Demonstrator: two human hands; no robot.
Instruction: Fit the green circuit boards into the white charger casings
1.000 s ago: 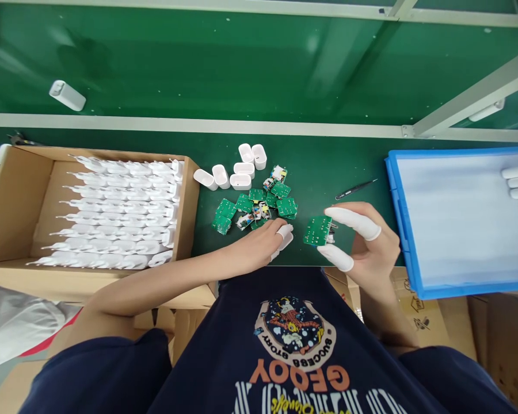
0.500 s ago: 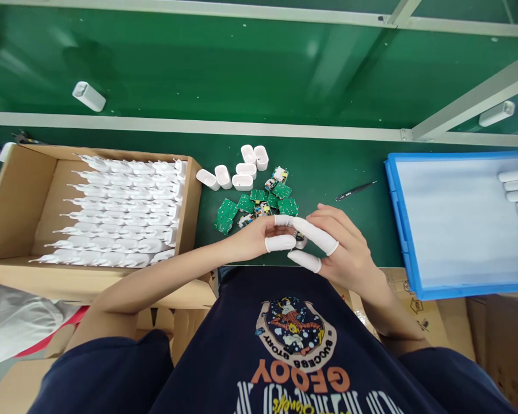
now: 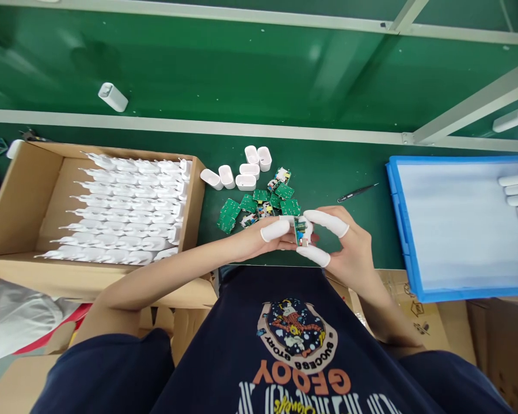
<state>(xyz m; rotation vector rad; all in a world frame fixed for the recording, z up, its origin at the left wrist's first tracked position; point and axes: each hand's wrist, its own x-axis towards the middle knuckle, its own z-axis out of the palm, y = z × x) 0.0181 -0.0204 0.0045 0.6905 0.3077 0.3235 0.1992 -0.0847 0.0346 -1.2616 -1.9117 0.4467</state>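
Observation:
Between my hands, near the table's front edge, is a small green circuit board (image 3: pixel 300 231) with a white part beside it. My right hand (image 3: pixel 349 241) pinches it from the right with thumb and forefinger in white finger cots. My left hand (image 3: pixel 265 237), also with finger cots, holds it from the left, some fingers hidden behind it. Just behind my left hand lies a pile of green circuit boards (image 3: pixel 261 196), some with components facing up. Several open white casings (image 3: pixel 246 182) stand farther back.
A cardboard box (image 3: pixel 194 201) with rows of white parts stands at the left. Black tweezers (image 3: pixel 357 192) lie right of the boards. A blue tray (image 3: pixel 399 213) with white pieces is at the right. A metal rail (image 3: pixel 198 127) crosses behind, with a white adapter (image 3: pixel 113 97) beyond.
The board between my hands has turned and shows its component side. My left thumb has shifted, my right fingers grip its edges, and the view has moved slightly.

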